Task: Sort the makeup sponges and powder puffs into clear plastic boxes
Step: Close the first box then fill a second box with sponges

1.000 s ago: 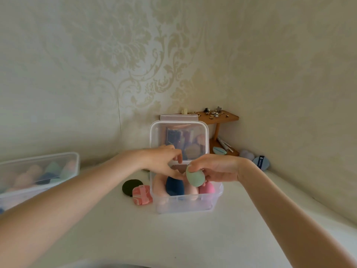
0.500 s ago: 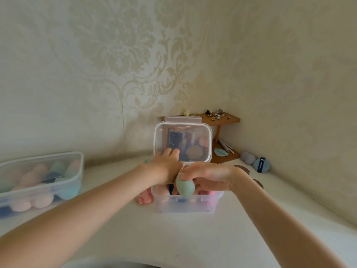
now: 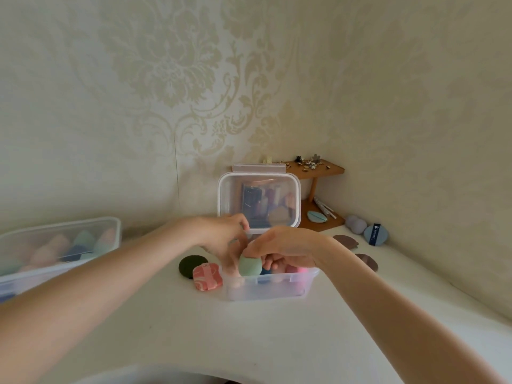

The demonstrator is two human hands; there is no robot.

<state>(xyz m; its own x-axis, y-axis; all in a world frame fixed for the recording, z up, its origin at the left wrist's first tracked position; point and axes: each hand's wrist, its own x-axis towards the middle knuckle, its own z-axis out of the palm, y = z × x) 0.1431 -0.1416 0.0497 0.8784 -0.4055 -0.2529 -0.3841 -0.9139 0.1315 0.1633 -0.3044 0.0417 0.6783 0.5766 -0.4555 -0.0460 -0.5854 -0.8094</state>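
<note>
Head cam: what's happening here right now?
A person is sorting makeup sponges. The right hand grips a green sponge over the open clear box, which already holds pink and blue sponges. The left hand reaches into the same box; its grip is blurred. A black puff and a pink patterned puff lie on the table beside the box.

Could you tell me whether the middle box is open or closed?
Open: the clear box has its lid standing upright behind it.
</note>
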